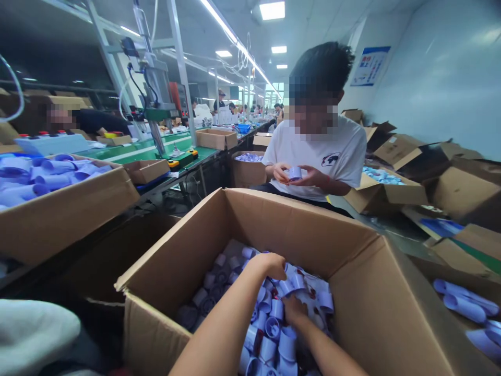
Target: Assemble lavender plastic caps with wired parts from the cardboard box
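Observation:
Both of my hands are down inside a large open cardboard box [395, 308] that holds many pale lilac plastic pipe fittings [268, 349]. My left hand [276, 265] is bent over the pile with its fingers curled downward; what lies under the fingertips is hidden. Just below it, a short round fitting [286, 287] lies between my two hands. My right hand [295, 311] reaches in from the lower right, its fingertips at the near side of that fitting. Whether those fingers grip it cannot be made out. Small dark red parts show among the fittings.
Across the box sits a person [317, 151] holding a lilac fitting [295, 173] in both hands. At left, another carton [74, 209] of fittings stands beside a green workbench [144, 149] with a press machine [156, 89]. More cartons [465, 193] are heaped along the right.

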Demonstrator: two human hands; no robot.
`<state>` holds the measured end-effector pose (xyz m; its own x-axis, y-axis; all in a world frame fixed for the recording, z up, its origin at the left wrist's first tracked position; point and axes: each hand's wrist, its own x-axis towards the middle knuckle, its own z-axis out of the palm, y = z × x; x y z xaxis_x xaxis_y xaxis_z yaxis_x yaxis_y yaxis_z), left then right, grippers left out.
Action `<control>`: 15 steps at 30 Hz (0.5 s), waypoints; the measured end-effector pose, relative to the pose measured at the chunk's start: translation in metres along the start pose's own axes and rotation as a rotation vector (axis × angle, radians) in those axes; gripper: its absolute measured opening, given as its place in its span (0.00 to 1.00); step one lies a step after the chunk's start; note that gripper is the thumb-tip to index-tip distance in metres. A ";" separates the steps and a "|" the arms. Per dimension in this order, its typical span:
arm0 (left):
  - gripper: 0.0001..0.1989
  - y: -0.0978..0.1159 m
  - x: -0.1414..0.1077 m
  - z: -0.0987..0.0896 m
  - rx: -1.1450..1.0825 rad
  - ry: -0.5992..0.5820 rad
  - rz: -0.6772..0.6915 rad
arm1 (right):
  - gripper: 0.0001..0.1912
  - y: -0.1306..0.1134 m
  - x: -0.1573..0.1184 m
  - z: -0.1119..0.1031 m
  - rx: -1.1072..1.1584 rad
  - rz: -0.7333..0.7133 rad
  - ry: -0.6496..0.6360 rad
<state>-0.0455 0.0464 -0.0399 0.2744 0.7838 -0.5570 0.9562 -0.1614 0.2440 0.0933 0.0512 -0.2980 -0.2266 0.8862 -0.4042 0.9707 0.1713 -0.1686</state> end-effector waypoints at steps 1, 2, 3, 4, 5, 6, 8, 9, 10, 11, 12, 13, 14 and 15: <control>0.19 0.000 0.000 0.000 0.001 -0.003 -0.003 | 0.22 0.003 0.000 0.000 0.002 0.003 -0.016; 0.19 0.000 0.000 0.000 0.001 -0.004 -0.005 | 0.22 0.006 0.000 -0.001 0.005 0.009 -0.028; 0.19 0.000 -0.001 0.000 0.001 -0.004 -0.007 | 0.23 0.009 -0.001 -0.001 0.010 0.017 -0.036; 0.20 0.001 -0.001 0.000 0.002 -0.002 -0.008 | 0.23 0.011 -0.001 -0.003 0.016 0.021 -0.036; 0.20 0.001 -0.002 0.000 0.002 0.001 -0.007 | 0.23 0.013 -0.002 -0.004 0.023 0.028 -0.032; 0.21 0.002 -0.002 0.000 0.003 0.004 -0.005 | 0.23 0.013 -0.003 -0.005 0.032 0.037 -0.027; 0.19 0.002 -0.003 0.001 0.006 0.008 -0.001 | 0.22 0.013 -0.004 -0.006 0.053 0.067 -0.017; 0.19 0.002 -0.003 0.001 0.008 0.010 0.000 | 0.21 0.012 -0.004 -0.006 0.067 0.084 -0.011; 0.18 0.002 -0.003 0.001 0.009 0.013 0.003 | 0.21 0.011 -0.004 -0.006 0.082 0.099 -0.002; 0.18 0.002 -0.003 0.002 0.009 0.016 0.004 | 0.20 0.010 -0.005 -0.005 0.099 0.110 0.010; 0.18 0.002 -0.003 0.002 0.008 0.020 0.006 | 0.20 0.010 -0.005 -0.006 0.116 0.117 0.024; 0.19 0.001 -0.003 0.002 0.005 0.025 0.007 | 0.19 0.010 -0.006 -0.007 0.136 0.119 0.038; 0.19 0.000 -0.003 0.002 0.002 0.029 0.007 | 0.18 0.011 -0.006 -0.009 0.164 0.112 0.057; 0.19 0.000 -0.003 0.002 -0.002 0.034 0.007 | 0.16 0.012 -0.006 -0.012 0.193 0.098 0.071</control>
<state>-0.0463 0.0428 -0.0401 0.2772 0.8025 -0.5283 0.9542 -0.1654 0.2494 0.1069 0.0535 -0.2867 -0.1189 0.9238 -0.3640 0.9528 0.0031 -0.3035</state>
